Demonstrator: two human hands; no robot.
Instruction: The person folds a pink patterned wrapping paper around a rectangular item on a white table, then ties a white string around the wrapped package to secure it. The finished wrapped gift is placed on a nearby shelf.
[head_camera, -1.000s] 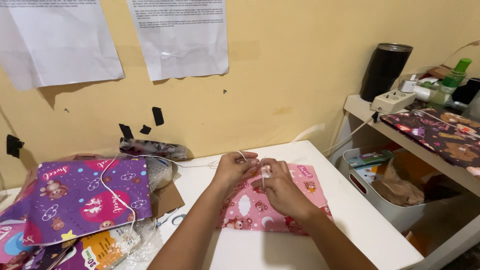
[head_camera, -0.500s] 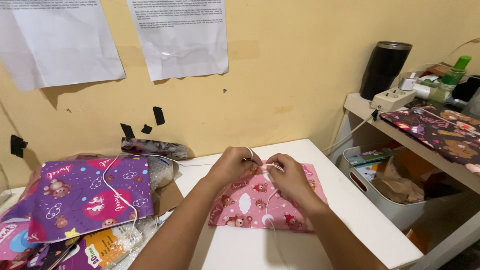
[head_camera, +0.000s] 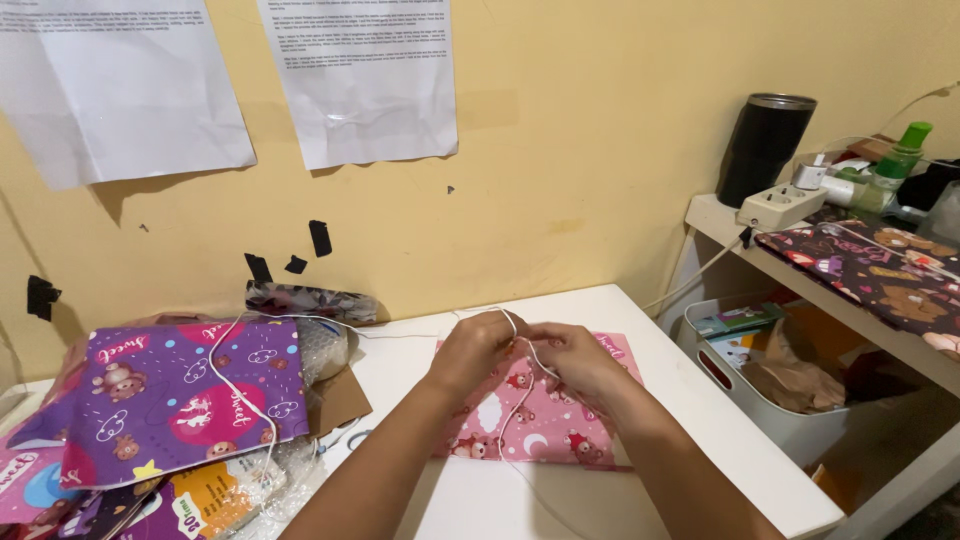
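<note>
I see the yellow wall (head_camera: 580, 150) filling most of the head view, with two white printed sheets (head_camera: 365, 80) taped high on it and a few black tape scraps (head_camera: 318, 237) lower down. Below it the white desk (head_camera: 700, 440) carries everything: at its left edge lies a purple gift bag (head_camera: 150, 395) with bears and pink ovals, on top of a pile of other printed packets, an orange-and-white one (head_camera: 205, 498) poking out beneath. To the right stands a shelf (head_camera: 720, 215) bearing a tall black tumbler (head_camera: 765, 150), a white power strip (head_camera: 780, 207), a green-capped bottle (head_camera: 900, 160) and a dark bear-print bag (head_camera: 870, 265); under it sits a white bin (head_camera: 790, 425) with brown paper inside. At the desk's middle lies the pink gift bag (head_camera: 530, 420), flat, printed with bears, clouds and moons, its top edge under my hands. My left hand (head_camera: 475, 347) and right hand (head_camera: 570, 355) are closed, fingertips nearly touching, each pinching the thin white cord (head_camera: 520, 345), which loops over the left hand and trails down across the pink gift bag.
</note>
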